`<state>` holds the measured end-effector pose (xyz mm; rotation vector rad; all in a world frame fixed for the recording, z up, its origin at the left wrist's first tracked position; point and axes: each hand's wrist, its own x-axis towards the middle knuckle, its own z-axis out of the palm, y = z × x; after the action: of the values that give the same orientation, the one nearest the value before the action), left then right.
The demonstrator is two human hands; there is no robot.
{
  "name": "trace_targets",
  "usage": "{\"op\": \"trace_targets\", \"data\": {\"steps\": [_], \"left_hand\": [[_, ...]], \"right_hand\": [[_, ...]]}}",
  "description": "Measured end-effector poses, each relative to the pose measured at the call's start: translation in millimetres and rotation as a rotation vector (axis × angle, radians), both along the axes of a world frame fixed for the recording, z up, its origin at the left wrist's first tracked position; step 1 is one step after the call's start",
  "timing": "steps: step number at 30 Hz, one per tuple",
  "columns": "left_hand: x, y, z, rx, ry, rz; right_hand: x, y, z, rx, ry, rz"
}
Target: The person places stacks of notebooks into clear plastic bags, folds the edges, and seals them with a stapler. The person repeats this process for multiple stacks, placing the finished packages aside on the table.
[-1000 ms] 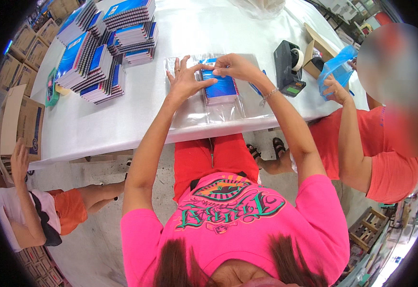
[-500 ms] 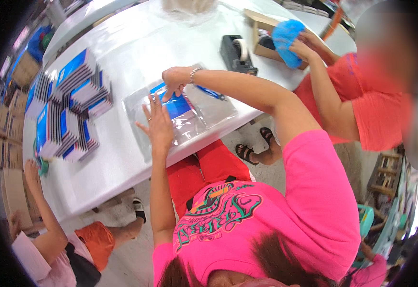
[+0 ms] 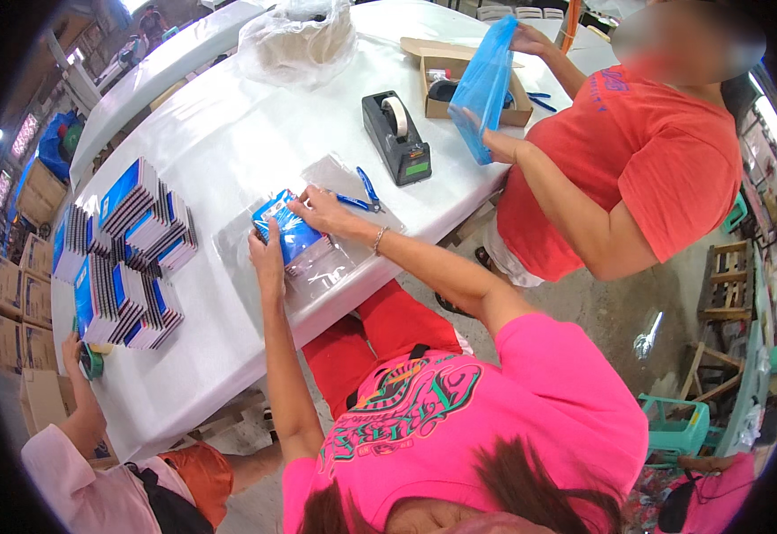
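A blue-covered notebook (image 3: 292, 233) lies on the table near its front edge, with glossy clear plastic over it. My left hand (image 3: 268, 260) holds its left edge, thumb and fingers close together. At its upper right, my right hand (image 3: 324, 214) grips the notebook and its plastic with bent fingers. Clear plastic sheets (image 3: 239, 254) spread beneath and around it. Just beyond my right hand lie blue-handled nippers (image 3: 359, 203), their handles apart.
Stacks of blue notebooks (image 3: 130, 254) stand at the left. A black tape dispenser (image 3: 396, 138) sits beyond the nippers. At the right, a co-worker holds a blue plastic bag (image 3: 486, 93) by an open cardboard box (image 3: 518, 105). Another person's hand (image 3: 72, 351) is at the table's left edge.
My right hand has turned from reaching across the notebook's top to its upper right side. My left hand has closed in on the left edge. The co-worker's blue bag is now stretched open.
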<state>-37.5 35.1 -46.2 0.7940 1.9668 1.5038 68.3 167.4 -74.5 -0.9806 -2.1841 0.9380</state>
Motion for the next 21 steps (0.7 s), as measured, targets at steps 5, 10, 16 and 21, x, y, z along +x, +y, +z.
{"op": "trace_targets", "data": {"steps": [5, 10, 16, 21], "left_hand": [[19.5, -13.8, 9.0, 0.41, -0.018, 0.094], [55.7, -37.8, 65.3, 0.651, 0.131, 0.006], [34.7, -46.6, 17.5, 0.495, 0.307, -0.093], [15.4, -51.0, 72.0, 0.633, 0.449, -0.229]], "right_hand": [[19.7, -44.6, 51.2, -0.391, 0.425, 0.271], [55.5, -59.8, 88.8, -0.253, 0.68, 0.51], [48.3, -55.5, 32.4, -0.216, 0.598, 0.5], [59.4, -45.7, 87.8, 0.196, 0.474, 0.458]]}}
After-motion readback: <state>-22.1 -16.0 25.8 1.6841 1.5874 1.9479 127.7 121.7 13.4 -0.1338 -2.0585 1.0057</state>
